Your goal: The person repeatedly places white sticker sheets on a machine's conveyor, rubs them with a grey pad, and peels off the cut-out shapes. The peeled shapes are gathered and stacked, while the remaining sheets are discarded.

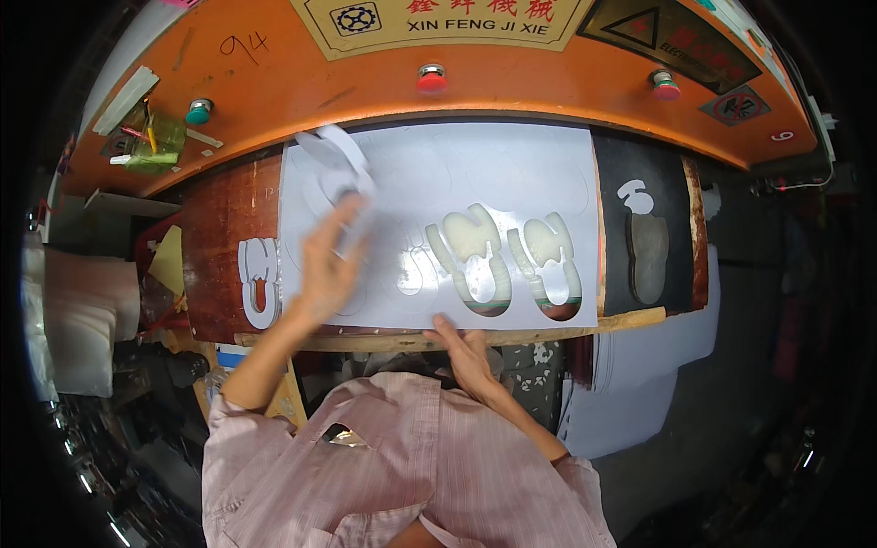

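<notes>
My left hand, smeared by motion, reaches over a large white sheet. At its fingertips is a blurred white curved cut-out, which it appears to hold tilted above the sheet. My right hand is at the sheet's front edge, thumb over the top and its other fingers lower, partly hidden. Two sole-shaped openings show in the sheet, with white pieces lying inside them. More white cut-outs lie on the red-brown board at the left.
Beyond the sheet rises an orange machine front with a red button and a green button. A green container with pens hangs at its left. A grey sole-shaped piece rests on a black mat at right.
</notes>
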`<state>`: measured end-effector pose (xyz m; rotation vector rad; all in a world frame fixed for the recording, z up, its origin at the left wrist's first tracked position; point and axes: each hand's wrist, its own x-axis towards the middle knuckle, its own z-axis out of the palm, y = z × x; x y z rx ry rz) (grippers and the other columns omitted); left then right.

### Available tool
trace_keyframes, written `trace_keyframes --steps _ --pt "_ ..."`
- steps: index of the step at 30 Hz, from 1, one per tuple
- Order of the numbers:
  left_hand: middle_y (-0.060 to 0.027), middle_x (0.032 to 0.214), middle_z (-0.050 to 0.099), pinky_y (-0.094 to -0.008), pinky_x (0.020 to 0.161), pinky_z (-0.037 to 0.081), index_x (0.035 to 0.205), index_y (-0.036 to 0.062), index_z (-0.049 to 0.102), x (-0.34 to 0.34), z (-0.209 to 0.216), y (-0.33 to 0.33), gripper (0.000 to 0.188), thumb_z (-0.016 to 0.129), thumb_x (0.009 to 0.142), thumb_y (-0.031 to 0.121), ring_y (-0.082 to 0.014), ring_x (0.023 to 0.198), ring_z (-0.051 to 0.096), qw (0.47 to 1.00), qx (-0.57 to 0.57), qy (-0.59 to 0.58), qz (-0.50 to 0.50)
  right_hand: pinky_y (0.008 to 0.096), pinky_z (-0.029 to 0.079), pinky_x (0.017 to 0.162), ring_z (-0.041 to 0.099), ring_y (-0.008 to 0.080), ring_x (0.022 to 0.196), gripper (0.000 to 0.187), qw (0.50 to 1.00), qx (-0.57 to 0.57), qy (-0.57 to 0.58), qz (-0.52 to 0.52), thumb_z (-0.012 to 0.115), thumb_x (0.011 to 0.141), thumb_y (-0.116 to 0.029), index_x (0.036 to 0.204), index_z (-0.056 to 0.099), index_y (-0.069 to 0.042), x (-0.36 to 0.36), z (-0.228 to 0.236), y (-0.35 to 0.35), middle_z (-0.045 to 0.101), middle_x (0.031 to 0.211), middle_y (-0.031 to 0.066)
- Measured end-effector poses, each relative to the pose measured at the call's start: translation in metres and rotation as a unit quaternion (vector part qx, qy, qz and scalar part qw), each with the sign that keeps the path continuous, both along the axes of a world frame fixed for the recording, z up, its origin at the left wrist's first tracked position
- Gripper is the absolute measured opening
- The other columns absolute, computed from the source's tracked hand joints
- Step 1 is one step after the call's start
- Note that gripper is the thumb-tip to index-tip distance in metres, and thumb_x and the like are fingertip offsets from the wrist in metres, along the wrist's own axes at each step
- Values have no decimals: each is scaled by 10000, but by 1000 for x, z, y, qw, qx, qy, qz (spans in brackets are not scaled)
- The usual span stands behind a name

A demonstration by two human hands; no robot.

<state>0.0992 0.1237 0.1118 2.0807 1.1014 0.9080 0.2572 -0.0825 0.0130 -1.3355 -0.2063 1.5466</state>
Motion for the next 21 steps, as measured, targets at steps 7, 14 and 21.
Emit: trace_keyframes --steps 7,14,21 --pt "-282 1255 620 -467 1009 482 1410 -44 549 -17 -68 -63 640 780 885 241 -447 1157 579 976 -125 58 -171 353 525 931 608 154 1118 366 991 34 109 -65 604 1078 -309 1303 629 -22 -36 -12 20 631 1300 55" --pt "-82 960 728 -330 771 530 1282 -58 678 -31 -26 -29 389 665 1025 233 -149 831 659 931 -342 -127 4 334 552 809 656 211 1031 399 996 62 -61 8 538 1104 -363 1250 634 -5 -38 10 18 673 1208 109" --pt "29 683 490 -254 543 337 787 82 575 -73 49 49 353 680 1032 315 -58 584 419 933 -200 -279 111 324 604 687 708 254 901 429 998 6 -27 -64 576 1089 -356 1319 571 5 -44 14 10 670 1173 131"
